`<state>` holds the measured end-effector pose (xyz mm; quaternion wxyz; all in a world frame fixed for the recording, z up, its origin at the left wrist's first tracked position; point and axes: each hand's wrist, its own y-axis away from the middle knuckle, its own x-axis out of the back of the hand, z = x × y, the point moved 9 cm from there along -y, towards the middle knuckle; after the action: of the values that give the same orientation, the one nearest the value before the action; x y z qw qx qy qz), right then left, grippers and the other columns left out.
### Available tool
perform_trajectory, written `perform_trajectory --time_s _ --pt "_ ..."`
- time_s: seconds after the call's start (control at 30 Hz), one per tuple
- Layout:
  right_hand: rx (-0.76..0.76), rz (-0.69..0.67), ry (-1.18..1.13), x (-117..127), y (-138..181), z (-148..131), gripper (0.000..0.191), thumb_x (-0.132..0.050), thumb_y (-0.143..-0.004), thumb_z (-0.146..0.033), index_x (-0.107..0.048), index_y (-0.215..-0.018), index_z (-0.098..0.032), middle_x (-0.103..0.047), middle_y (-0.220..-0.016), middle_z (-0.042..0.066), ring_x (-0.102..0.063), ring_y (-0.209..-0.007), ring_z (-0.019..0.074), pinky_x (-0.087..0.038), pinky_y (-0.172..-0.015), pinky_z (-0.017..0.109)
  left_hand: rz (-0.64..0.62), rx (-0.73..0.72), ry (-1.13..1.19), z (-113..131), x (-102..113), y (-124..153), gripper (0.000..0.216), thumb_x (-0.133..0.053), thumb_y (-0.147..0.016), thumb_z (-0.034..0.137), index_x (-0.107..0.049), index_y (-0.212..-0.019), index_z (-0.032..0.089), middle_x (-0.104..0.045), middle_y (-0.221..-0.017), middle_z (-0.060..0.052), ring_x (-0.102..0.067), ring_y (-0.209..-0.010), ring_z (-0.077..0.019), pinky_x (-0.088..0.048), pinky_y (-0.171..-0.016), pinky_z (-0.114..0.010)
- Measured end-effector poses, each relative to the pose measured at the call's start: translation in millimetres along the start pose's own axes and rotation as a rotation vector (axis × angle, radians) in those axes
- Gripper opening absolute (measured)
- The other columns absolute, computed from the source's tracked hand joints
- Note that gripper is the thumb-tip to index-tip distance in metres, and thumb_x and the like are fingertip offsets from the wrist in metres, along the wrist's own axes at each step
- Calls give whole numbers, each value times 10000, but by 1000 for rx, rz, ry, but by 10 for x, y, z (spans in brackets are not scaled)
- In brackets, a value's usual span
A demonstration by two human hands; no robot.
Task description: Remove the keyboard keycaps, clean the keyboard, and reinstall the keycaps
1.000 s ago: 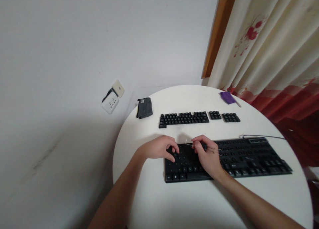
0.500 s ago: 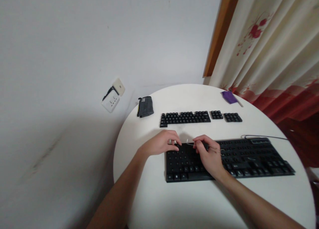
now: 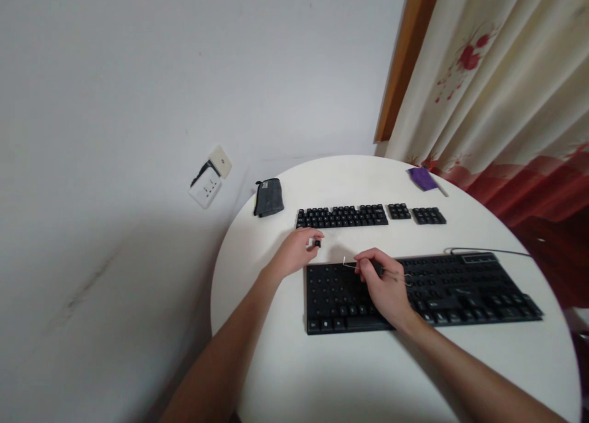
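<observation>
My left hand (image 3: pixel 298 249) is just below the left end of the laid-out keycap rows (image 3: pixel 343 217), fingers closed on a small black keycap (image 3: pixel 317 243). My right hand (image 3: pixel 383 282) is over the keyboard (image 3: pixel 442 288), closed round a wire keycap puller (image 3: pixel 350 265); its bent wire end sticks out to the left and thin wire loops show on the other side of the hand. Bare switch stems show at the keyboard's upper left, while its bottom row on that side still carries keycaps. The palm hides part of the middle keys.
Two smaller keycap blocks (image 3: pixel 399 211) (image 3: pixel 429 216) lie right of the long rows. A grey zip pouch (image 3: pixel 269 197) rests at the round white table's (image 3: pixel 276 374) left rim, a purple cloth item (image 3: pixel 422 179) at its far right. The keyboard cable (image 3: pixel 488 251) runs off rightward.
My left hand has moved up and away from the keyboard's top left corner towards the keycap rows, with a keycap now visible in its fingers. My right hand has hardly moved.
</observation>
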<state>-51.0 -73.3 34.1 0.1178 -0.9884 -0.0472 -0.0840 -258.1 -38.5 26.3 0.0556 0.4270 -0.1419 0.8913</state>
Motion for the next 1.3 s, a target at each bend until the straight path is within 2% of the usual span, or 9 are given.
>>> perform_trajectory --time_s 0.17,0.43,0.57,0.7,0.9,1.07,1.3 --pt "2 -6 -5 -4 3 -6 171 -559 -901 -284 -682 -820 -197 -645 -660 -7 -583 -621 162 -435 -611 282 23 -53 -78 6 56 -29 92 -704 -821 193 -745 -898 222 -732 -971 -20 -609 -905 -206 -433 -891 -361" --pt "5 -11 -1 -7 4 -3 170 -559 -898 -275 -688 -818 -199 -652 -661 -7 -587 -615 161 -440 -603 280 120 -10 -60 -37 158 -44 187 -743 -795 161 -745 -972 220 -746 -975 -18 -617 -907 -201 -436 -891 -354" --pt "0 -7 -1 -6 5 -1 169 -564 -896 -275 -692 -816 -198 -650 -658 -8 -585 -615 160 -440 -610 281 108 -54 -70 -2 138 -50 33 -744 -827 217 -762 -854 224 -748 -948 -9 -611 -863 -183 -421 -902 -363" --pt "5 -10 -2 -9 7 1 168 -564 -898 -279 -692 -823 -199 -650 -658 -8 -586 -615 162 -442 -607 280 158 -32 -132 -46 161 -59 17 -771 -808 254 -784 -819 252 -713 -980 -20 -556 -924 -210 -443 -870 -369" --pt "17 -11 -4 -8 7 -6 171 -564 -897 -286 -682 -809 -199 -653 -658 -5 -593 -618 164 -444 -595 277 266 22 -160 -114 252 -56 52 -774 -798 223 -789 -826 264 -665 -1067 -27 -510 -1001 -232 -460 -922 -405" --pt "14 -13 -12 -10 9 -6 166 -562 -899 -275 -691 -826 -200 -650 -657 -9 -587 -615 159 -441 -594 276 306 42 -175 -126 293 -50 64 -781 -785 200 -777 -821 253 -641 -1089 -35 -510 -1033 -240 -443 -968 -419" --pt "12 -21 -18 -14 8 4 159 -565 -901 -266 -696 -841 -198 -646 -661 -10 -584 -625 162 -436 -601 279 356 65 -216 -119 325 -45 421 -823 -710 165 -700 -1105 241 -599 -1165 -49 -489 -1096 -267 -420 -1023 -422"
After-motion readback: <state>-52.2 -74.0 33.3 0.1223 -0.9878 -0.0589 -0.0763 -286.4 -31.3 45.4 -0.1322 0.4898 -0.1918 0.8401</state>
